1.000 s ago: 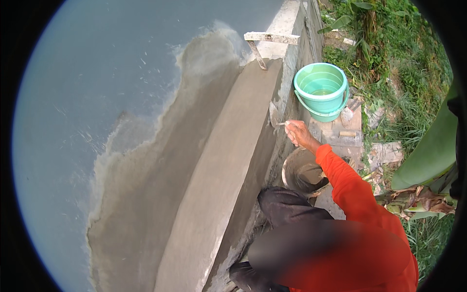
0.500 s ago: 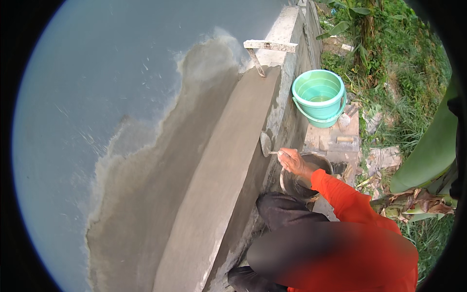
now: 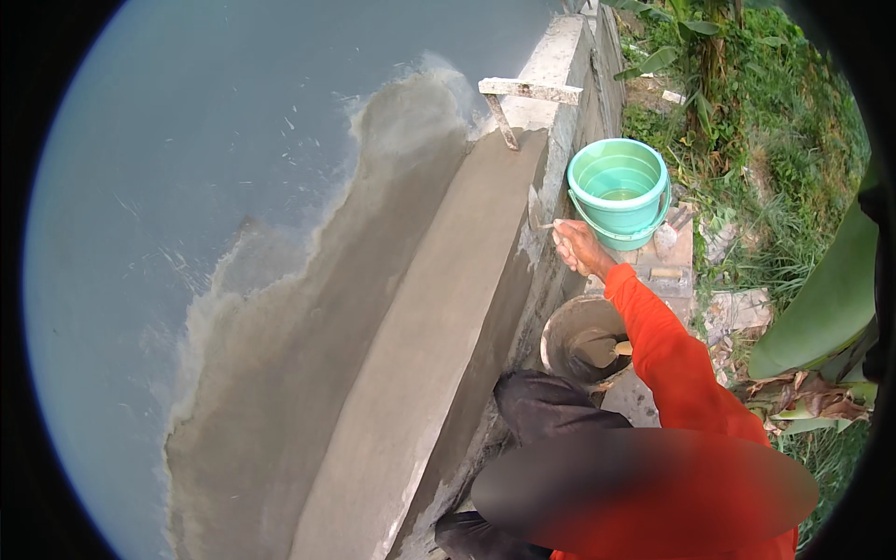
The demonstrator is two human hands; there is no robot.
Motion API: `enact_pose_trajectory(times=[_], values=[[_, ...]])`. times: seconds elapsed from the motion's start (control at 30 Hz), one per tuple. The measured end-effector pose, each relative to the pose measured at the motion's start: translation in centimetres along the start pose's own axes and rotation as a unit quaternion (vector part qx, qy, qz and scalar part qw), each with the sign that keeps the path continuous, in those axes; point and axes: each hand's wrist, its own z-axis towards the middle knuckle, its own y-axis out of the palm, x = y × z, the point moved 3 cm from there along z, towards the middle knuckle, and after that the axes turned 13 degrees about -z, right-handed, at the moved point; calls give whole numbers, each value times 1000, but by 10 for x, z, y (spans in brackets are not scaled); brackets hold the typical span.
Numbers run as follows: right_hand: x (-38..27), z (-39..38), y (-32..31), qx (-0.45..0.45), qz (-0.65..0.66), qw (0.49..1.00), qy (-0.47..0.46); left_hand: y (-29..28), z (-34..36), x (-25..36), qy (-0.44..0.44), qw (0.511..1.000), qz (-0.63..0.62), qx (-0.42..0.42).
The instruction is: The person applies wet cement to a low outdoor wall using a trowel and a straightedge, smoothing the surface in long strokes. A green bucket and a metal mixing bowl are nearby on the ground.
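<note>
Compared with half a second before, the hand (image 3: 577,246) in the orange sleeve (image 3: 667,350) has risen from the grey mortar pan (image 3: 574,338) to the wet cement side of the wall (image 3: 439,355). It is closed around a small trowel (image 3: 536,209) whose blade touches the wall's edge. Only 1 hand is seen; I cannot tell which one. There are 2 containers: 1 green bucket (image 3: 618,191) just beyond the hand, 1 pan below it. A wooden float (image 3: 523,98) lies on the wall top.

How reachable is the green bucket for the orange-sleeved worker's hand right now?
Probably yes: the hand, working at the wall, sits just beside the green bucket, with nothing between them.
</note>
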Motion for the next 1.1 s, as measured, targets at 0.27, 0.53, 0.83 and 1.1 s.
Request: enact_pose_trajectory(times=[0.27, 0.53, 0.83, 1.1], values=[[36, -90, 57, -79, -55, 995, -30, -4, 5, 0, -4, 1000, -7, -2], [-5, -25, 24, 21, 39, 999, 11, -8, 9, 3, 17, 999, -8, -30], [10, -112, 60, -131, -90, 987, 11, -3, 8, -4, 34, 994, 56, 83], [-63, -118, 51, -7, -188, 982, 2, -2, 0, -2, 52, 996, 15, 71]])
